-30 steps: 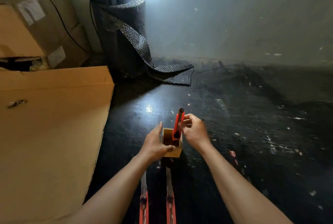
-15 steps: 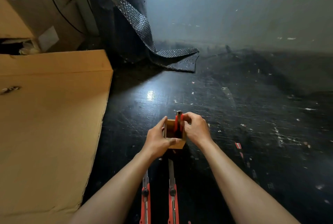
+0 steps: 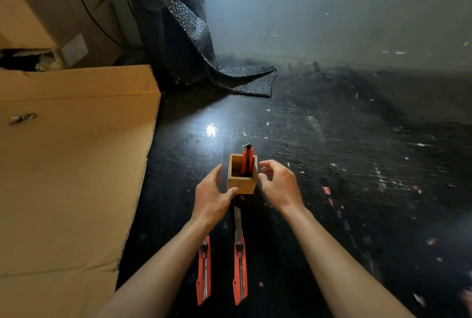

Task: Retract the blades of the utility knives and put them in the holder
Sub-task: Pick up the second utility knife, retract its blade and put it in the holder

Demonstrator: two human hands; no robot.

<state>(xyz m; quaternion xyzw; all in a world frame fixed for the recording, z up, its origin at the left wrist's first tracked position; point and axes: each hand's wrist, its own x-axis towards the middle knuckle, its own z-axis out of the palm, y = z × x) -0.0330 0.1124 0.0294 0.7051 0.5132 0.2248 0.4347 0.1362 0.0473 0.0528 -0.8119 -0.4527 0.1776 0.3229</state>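
Now both hands are empty beside the holder, one knife stowed.

Left hand (image 3: 212,197) open, thumb touching the wooden holder (image 3: 241,184); right hand (image 3: 277,183) loosely curled just beside it. Two knives (image 3: 240,264) (image 3: 203,270) lie nearer on the floor, at least one blade out: likely light, stiff, sharp, so grip the red handles.

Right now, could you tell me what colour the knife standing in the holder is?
Red with a black tip, the knife shows best in the head view.
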